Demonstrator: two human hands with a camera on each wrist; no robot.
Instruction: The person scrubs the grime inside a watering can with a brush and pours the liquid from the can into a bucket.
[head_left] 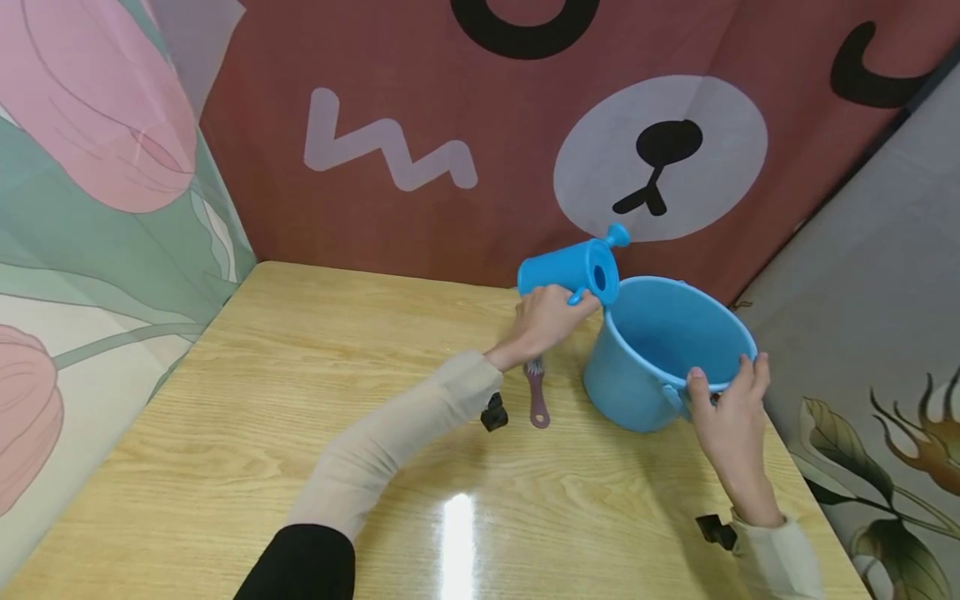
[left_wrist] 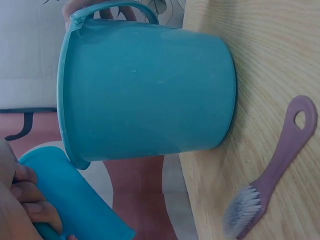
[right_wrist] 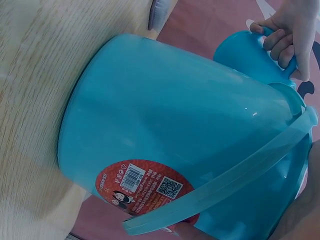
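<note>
My left hand (head_left: 546,323) grips the handle of a small blue watering can (head_left: 562,268), fingers curled round it. Tilted to the right, the can has its open top and round sprinkler head by the left rim of a larger blue bucket (head_left: 626,379). The bucket stands upright on the wooden table. My right hand (head_left: 735,425) holds the bucket's right front rim, thumb and fingers on the edge. In the right wrist view, the bucket's handle hangs down over a red label (right_wrist: 142,187). A purple-handled brush (left_wrist: 280,160) lies left of the bucket, its bristles partly under my left hand.
The light wooden table (head_left: 285,400) meets a brown printed cloth (head_left: 390,225) with a cartoon animal face behind it. A grey printed cloth (head_left: 847,317) borders the right side, close to the bucket and my right arm.
</note>
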